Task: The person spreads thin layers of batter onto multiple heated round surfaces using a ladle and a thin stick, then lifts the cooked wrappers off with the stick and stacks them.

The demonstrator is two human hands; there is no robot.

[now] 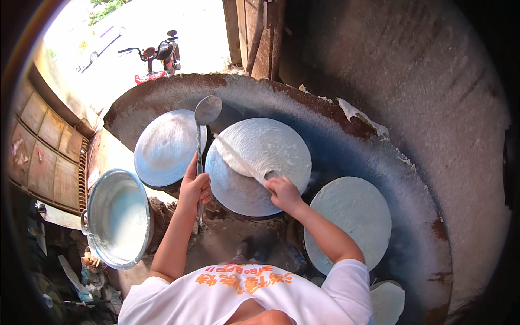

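Observation:
My left hand (pixel 196 187) grips the handle of a long metal ladle (pixel 207 110), whose bowl is raised between two round griddles. My right hand (pixel 283 192) is closed on the handle of a long, flat spreader (pixel 241 157), which lies slanted across the middle griddle (pixel 227 195). A thin sheet of pale batter (pixel 276 146) covers the upper and right part of that griddle, while its lower left shows bare surface. The left griddle (pixel 165 143) has a pale, cloudy surface. The right griddle (pixel 346 216) holds a round white sheet.
A metal basin (pixel 116 216) of white liquid stands at lower left. A partly visible white disc (pixel 385 303) is at lower right. A curved, rusty rim (pixel 352 122) surrounds the griddles. Beyond it are a scooter (pixel 160 57) and a wooden door (pixel 254 38). Clutter (pixel 86 281) lies at lower left.

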